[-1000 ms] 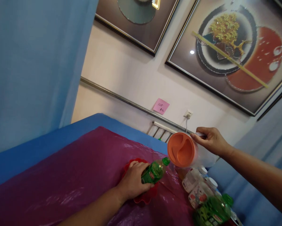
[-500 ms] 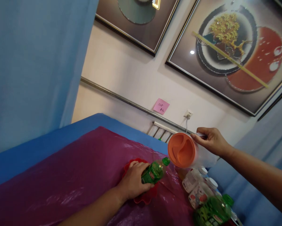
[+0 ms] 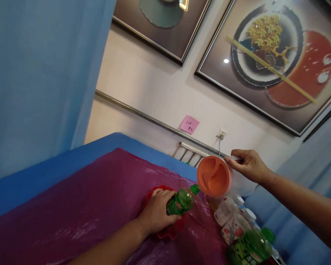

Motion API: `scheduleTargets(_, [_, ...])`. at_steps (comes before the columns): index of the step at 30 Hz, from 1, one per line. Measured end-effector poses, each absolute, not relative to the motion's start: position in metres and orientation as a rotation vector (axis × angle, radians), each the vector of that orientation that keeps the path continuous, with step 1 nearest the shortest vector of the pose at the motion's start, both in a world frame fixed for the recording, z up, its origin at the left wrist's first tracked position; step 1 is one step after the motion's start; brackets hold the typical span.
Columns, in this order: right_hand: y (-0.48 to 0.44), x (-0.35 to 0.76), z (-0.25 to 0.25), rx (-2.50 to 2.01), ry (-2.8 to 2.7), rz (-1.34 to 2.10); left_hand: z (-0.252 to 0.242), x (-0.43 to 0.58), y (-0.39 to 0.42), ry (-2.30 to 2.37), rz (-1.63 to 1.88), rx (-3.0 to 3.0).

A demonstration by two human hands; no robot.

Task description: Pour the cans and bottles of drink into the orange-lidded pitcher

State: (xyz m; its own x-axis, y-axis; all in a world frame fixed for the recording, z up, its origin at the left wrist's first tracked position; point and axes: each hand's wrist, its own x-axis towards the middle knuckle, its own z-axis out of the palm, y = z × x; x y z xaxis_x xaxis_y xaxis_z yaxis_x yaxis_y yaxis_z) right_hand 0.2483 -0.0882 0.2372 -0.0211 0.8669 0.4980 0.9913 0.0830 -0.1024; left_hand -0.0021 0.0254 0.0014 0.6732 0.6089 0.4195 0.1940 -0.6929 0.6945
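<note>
Above the table (image 3: 71, 217), a green bottle (image 3: 182, 200) is gripped by the left hand (image 3: 157, 215), an orange-lidded jug (image 3: 217, 177) by the right hand (image 3: 248, 165).

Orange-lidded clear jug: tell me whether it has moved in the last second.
No. The orange-lidded clear plastic jug, held tilted by the right hand, sits just where it was, below and slightly left of the white wall socket.

You face a pale wall (image 3: 143, 84) with two framed pictures (image 3: 267, 62). A pink note (image 3: 189, 124) sticks just above a metal rail (image 3: 143, 115).
</note>
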Motion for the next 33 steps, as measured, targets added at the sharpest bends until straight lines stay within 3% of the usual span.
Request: scheduleTargets(33, [-0.0872, 0.2469, 0.2377, -1.821, -1.946, -0.372, -0.0020, -0.0012, 0.0270, 0.612, 0.878, 2.283])
